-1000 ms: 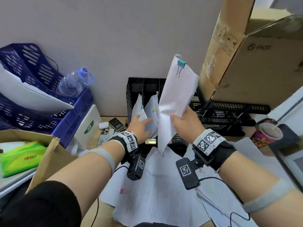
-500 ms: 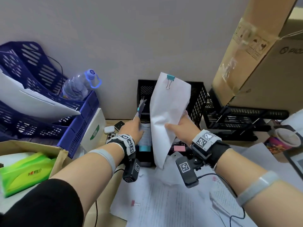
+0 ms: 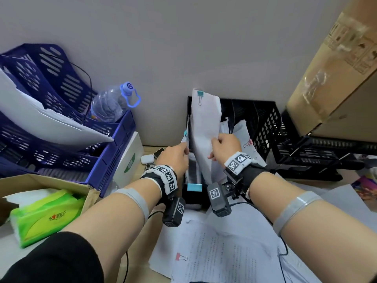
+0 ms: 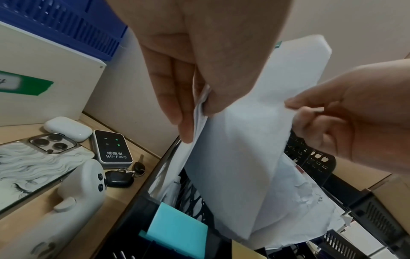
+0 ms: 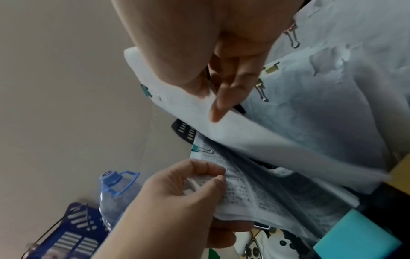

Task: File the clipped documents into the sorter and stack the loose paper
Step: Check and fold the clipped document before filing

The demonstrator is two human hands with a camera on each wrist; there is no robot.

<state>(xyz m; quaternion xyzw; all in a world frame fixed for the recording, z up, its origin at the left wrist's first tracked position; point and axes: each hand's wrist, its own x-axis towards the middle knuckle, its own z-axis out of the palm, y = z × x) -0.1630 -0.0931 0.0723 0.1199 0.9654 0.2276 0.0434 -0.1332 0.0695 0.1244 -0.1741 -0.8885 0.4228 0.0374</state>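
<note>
My right hand grips a white document held by a teal binder clip; its lower end dips into a left slot of the black mesh sorter. My left hand pinches the edge of another teal-clipped printed document standing at the sorter's left side, just left of the one being lowered. More clipped sheets, one with a pink clip, stand in slots to the right. Loose printed sheets lie on the desk under my wrists, with a pink clip on them.
Blue stacked trays and a water bottle stand at the left, a tissue pack in a box at the near left. A phone, earbuds case and wifi device lie left of the sorter. A cardboard box overhangs a black tray at the right.
My right hand has brought the teal-clipped document down from above the sorter so its lower end enters a left slot. My left hand went from touching the filed sheets to pinching one.
</note>
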